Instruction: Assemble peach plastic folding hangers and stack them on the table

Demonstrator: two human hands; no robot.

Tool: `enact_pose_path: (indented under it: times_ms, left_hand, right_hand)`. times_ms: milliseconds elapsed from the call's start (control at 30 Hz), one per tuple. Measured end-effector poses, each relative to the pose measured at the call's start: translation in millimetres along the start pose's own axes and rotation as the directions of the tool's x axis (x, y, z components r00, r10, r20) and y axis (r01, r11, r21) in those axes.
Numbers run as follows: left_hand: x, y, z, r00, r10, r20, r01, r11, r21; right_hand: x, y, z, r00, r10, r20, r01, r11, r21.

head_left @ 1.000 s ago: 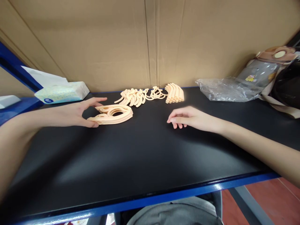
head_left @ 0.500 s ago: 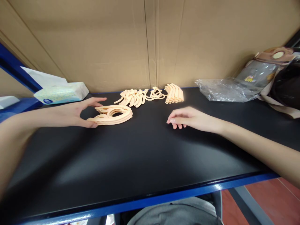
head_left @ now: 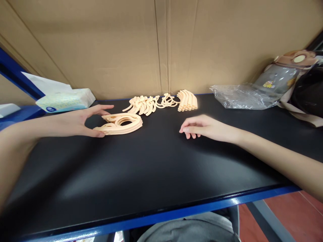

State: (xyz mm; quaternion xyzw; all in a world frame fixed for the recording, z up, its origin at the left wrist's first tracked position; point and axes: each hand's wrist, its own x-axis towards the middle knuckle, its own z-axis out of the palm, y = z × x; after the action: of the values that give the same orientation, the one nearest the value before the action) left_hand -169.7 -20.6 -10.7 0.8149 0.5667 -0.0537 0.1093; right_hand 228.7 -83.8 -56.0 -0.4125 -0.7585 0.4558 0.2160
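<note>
My left hand (head_left: 85,121) reaches in from the left around a stack of cream, curved plastic pieces with round openings (head_left: 135,127). Its thumb touches the near edge and a finger lies at the far side, with the index finger stretched out beyond. Over the tabletop, right of centre, my right hand (head_left: 199,127) is loosely closed, thumb against the curled fingers, with nothing visible in it. Behind the stack lies a pile of small curved cream pieces (head_left: 141,105). Thin cream hook-like rings (head_left: 166,101) adjoin it, and a row of bent cream tubes (head_left: 188,100) lies to their right.
The black tabletop (head_left: 151,174) has a blue front edge. A tissue pack (head_left: 67,100) stands at the back left. At the back right are a clear plastic bag (head_left: 242,97), a bottle with a brown lid (head_left: 280,74) and a strap. Cardboard (head_left: 113,50) walls the back.
Both hands keep almost the same place and pose. The stack and the other cream pieces have not visibly moved; the view shifts very slightly.
</note>
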Motion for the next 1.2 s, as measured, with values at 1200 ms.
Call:
enact_pose_path:
  times_ms: [1200]
  left_hand:
    - [3.4,-12.6,2.1,0.999,-0.01,-0.051,0.012,0.999,0.033]
  right_hand:
    - [0.8,1.6,0.2,1.0,-0.02,0.006,0.02,1.0,0.009]
